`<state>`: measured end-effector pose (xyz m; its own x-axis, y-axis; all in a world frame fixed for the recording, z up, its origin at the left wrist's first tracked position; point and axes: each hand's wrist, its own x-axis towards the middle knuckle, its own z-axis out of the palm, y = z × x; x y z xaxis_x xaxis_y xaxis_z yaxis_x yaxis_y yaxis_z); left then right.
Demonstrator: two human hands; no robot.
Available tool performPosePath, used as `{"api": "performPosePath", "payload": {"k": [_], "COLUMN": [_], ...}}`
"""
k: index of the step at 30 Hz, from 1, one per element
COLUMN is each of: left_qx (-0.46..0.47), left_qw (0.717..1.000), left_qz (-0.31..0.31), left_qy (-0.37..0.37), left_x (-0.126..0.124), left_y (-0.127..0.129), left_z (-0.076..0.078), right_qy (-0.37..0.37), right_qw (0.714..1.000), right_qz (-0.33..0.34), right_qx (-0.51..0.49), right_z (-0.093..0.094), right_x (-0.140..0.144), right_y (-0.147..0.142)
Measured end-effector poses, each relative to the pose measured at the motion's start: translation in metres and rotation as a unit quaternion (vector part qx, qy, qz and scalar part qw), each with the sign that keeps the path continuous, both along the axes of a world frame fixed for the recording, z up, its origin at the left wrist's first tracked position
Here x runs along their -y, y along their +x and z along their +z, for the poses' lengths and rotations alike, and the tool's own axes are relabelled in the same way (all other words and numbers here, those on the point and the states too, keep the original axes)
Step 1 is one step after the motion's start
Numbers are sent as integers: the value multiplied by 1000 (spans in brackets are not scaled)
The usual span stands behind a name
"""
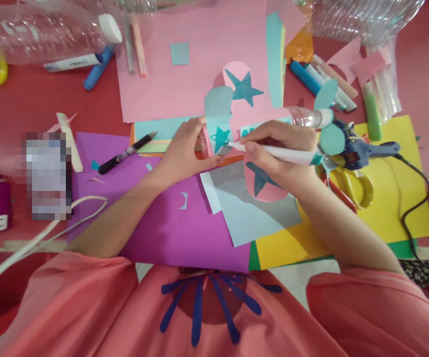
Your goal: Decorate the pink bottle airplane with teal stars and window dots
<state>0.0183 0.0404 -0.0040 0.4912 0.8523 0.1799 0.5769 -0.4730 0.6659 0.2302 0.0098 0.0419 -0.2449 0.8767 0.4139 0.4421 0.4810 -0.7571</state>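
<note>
A clear plastic bottle (303,118) lies on its side, wrapped in pink paper with a light-blue flap and round paper pieces that carry dark teal stars. My left hand (185,148) is closed around its base end at the left. In my right hand (291,144) is a white marker (292,154) with a teal end, gripped like a pen. Its tip touches or nearly touches a bright teal star (221,139) drawn on the wrapped bottle. Round light-blue paper pieces (332,139) stand beside the bottle's white cap (326,117).
A dark blue glue gun (363,151) with a black cord and yellow-handled scissors (363,191) lie at right on yellow paper (393,198). Purple paper (155,223) holds a black pen (127,152). Another plastic bottle (51,32), several markers and a phone (49,176) lie around.
</note>
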Motion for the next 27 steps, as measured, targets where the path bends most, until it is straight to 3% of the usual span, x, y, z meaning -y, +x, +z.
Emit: {"api": "performPosePath", "payload": {"k": [10,19,23,27], "left_qx": [7,32,14,1], "left_qw": [1000,999,1000,1000], "left_qz": [4,-4,-1,11], "left_qy": [0,0,0,-9], "left_x": [0,0,0,1], "left_y": [0,2,1,2], "left_z": [-1,3,1,2], "right_qy": [33,13,23,-1], "right_qw": [999,1000,1000,1000], "right_qz": [16,-7,7,-21], "right_qx": [5,9,10,13], "right_z": [1,0,1,2], "right_x": [0,-1,0,1], "right_y": [-1,-1,-1,-2]}}
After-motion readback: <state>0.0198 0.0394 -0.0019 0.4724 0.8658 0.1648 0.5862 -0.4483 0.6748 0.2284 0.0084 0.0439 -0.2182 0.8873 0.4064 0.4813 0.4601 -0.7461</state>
